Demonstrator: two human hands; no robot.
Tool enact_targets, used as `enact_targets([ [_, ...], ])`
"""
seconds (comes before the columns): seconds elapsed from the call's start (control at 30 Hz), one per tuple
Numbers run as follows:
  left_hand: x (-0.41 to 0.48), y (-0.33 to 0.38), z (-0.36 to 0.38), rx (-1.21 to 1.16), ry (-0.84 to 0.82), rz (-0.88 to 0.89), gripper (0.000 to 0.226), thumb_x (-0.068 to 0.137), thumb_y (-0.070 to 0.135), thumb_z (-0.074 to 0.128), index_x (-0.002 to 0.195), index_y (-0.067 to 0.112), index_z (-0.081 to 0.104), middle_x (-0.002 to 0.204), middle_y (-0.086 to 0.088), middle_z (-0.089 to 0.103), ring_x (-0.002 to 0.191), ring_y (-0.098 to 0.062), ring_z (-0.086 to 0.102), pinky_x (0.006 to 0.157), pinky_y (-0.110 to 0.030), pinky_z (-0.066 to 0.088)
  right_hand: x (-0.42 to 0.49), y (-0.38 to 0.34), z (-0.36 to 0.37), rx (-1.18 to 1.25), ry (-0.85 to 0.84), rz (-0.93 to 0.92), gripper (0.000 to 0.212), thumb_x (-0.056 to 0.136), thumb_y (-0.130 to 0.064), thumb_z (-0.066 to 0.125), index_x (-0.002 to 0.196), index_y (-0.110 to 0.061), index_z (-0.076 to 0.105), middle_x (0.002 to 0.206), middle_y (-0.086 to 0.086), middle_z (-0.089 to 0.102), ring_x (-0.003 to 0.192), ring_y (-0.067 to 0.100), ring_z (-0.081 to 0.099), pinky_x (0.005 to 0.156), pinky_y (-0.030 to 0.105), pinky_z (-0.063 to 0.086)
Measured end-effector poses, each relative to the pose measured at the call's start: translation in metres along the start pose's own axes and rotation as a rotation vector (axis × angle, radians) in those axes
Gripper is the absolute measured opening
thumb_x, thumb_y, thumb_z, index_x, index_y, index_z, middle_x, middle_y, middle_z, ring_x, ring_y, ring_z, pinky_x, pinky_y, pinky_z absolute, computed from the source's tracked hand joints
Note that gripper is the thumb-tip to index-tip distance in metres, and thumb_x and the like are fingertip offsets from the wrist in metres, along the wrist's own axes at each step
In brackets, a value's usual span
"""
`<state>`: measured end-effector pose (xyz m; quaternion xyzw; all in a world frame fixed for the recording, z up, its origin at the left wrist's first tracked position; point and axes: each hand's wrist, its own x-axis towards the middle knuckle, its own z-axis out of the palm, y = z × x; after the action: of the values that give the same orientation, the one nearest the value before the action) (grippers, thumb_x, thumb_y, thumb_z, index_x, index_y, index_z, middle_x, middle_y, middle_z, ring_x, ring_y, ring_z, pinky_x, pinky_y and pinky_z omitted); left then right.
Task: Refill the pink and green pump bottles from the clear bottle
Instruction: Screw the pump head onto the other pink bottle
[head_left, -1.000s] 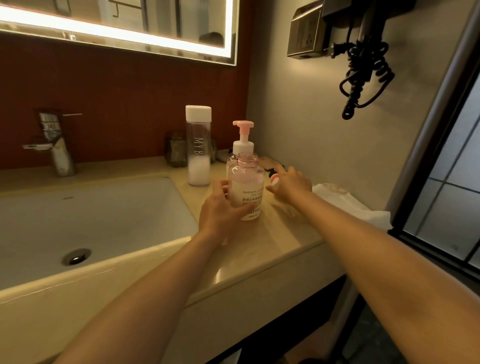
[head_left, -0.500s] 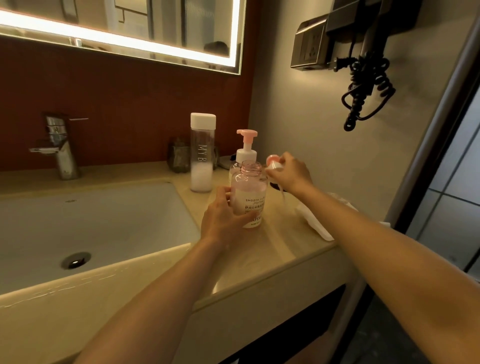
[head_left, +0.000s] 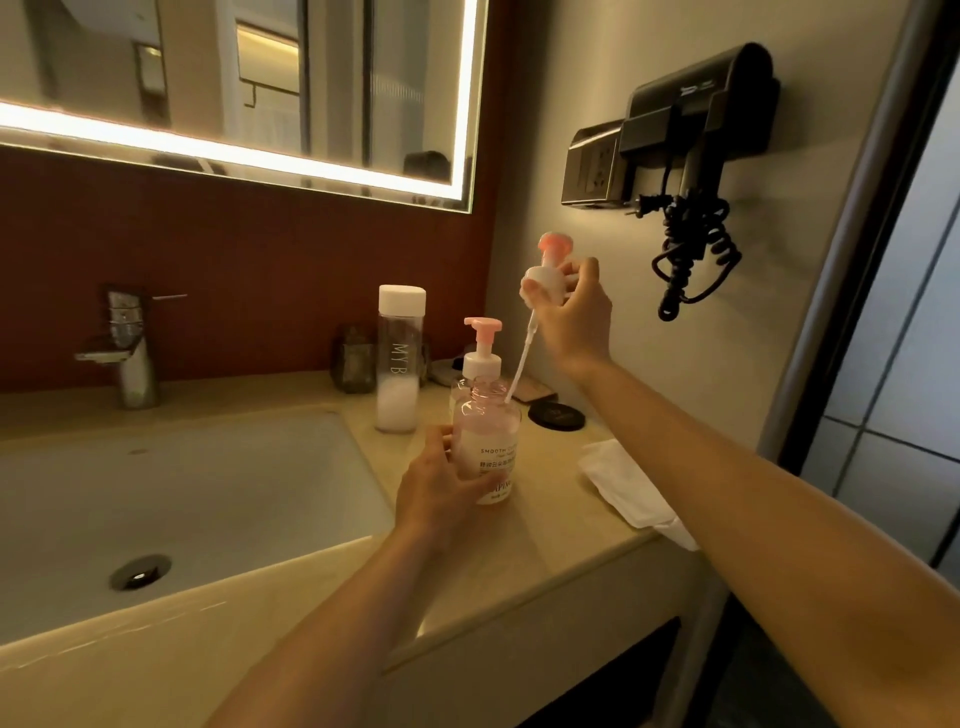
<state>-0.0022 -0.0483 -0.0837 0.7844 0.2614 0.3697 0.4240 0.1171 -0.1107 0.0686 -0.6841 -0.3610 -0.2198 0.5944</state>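
A pink-tinted bottle (head_left: 491, 441) with its neck uncovered stands on the counter, and my left hand (head_left: 441, 488) grips its lower left side. My right hand (head_left: 571, 317) holds a pink-topped pump head (head_left: 545, 273) up above and to the right of it. The pump's white dip tube (head_left: 522, 358) slants down, its tip at the bottle's shoulder. Directly behind stands a second bottle with a pink pump (head_left: 482, 345) fitted. A tall clear bottle (head_left: 399, 358) with a white cap, about a third full of white liquid, stands to the left.
The sink basin (head_left: 182, 499) and its tap (head_left: 130, 348) lie to the left. A white cloth (head_left: 628, 488) hangs over the counter's right edge, and a black round lid (head_left: 556, 415) lies behind it. A wall hair dryer (head_left: 691, 171) with a coiled cord hangs on the right.
My right hand has picked the pump head up from the counter and raised it above the uncapped bottle. My left hand has kept its hold on the bottle.
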Motion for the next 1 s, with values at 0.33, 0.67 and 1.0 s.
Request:
enact_targets([
  [0.33, 0.002, -0.002, 0.000, 0.019, 0.007, 0.012, 0.073, 0.063, 0.040, 0.081, 0.121, 0.022, 0.042, 0.122, 0.000, 0.058, 0.108, -0.018, 0.057, 0.088, -0.040, 0.052, -0.007, -0.004, 0.003, 0.118, 0.189, -0.142, 0.047, 0.083, -0.029, 0.067, 0.116, -0.003, 0.044, 0.117, 0.012, 0.057, 0.096, 0.018, 0.059, 0.082, 0.033, 0.056],
  [0.67, 0.004, -0.005, 0.003, 0.009, 0.032, 0.040, 0.070, 0.062, 0.042, 0.081, 0.117, 0.024, 0.042, 0.114, 0.002, 0.061, 0.099, -0.017, 0.060, 0.083, -0.041, 0.053, -0.084, 0.033, 0.024, 0.089, -0.178, -0.131, 0.044, 0.084, -0.025, 0.066, 0.119, -0.011, 0.041, 0.124, 0.006, 0.055, 0.098, 0.010, 0.056, 0.083, 0.024, 0.052],
  [1.0, 0.005, -0.007, 0.004, 0.023, 0.026, 0.027, 0.069, 0.063, 0.045, 0.080, 0.117, 0.025, 0.041, 0.114, 0.003, 0.060, 0.098, -0.017, 0.060, 0.083, -0.041, 0.054, -0.094, 0.046, 0.024, 0.109, -0.269, -0.075, 0.039, 0.084, -0.027, 0.066, 0.112, -0.017, 0.040, 0.109, -0.010, 0.051, 0.089, 0.005, 0.056, 0.074, 0.007, 0.046],
])
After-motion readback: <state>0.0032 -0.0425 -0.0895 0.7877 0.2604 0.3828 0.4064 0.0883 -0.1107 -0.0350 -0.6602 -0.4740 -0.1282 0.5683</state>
